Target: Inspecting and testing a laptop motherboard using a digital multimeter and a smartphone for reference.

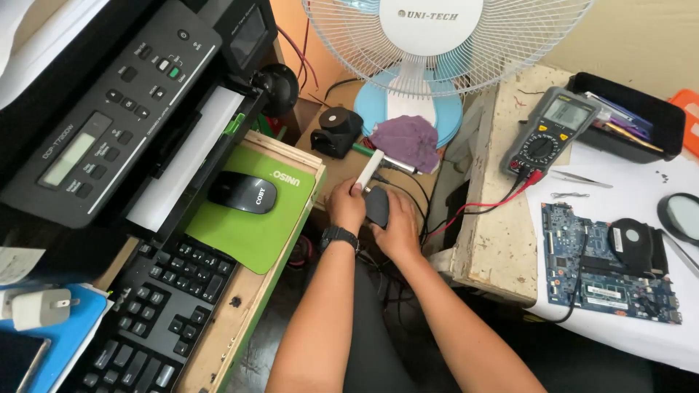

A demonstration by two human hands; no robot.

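1. Keyboard (156, 313), black, at 8 o'clock on a pull-out wooden tray (218, 342). Blue pad with a white charger plug (33, 307) at the far 8 o'clock edge.
2. Both forearms run up from 6 o'clock and meet just left of frame centre.
3. Left hand (346, 207), black wristwatch (339, 235) on the wrist, is pinched around the lower end of a slim white stick-shaped device (368, 171). The stick tilts up toward 1 o'clock.
4. Right hand (399, 222) is wrapped around a small dark rounded object (377, 206), touching the left hand. Can't tell what the object is.
5. Both held items sit at centre, over the gap between the two desks, with dark cables (415, 196) just past them.
6. Green mouse pad (255, 211) at 9 o'clock of the hands, black mouse (242, 192) on it.
7. Blue circuit board (608, 266) with black fan at 3 o'clock on a white sheet (626, 196). Magnifier (681, 216) at the right edge.
8. Multimeter (552, 131) at 2 o'clock, red lead (480, 207) running back toward the hands.
9. Black printer (116, 109) at 10 o'clock.
10. Purple cloth (408, 140) and small black gadget (336, 131) at 12 o'clock, on and beside the base of a white desk fan (429, 44).
11. Black tray of tools (630, 113) at far 2 o'clock.
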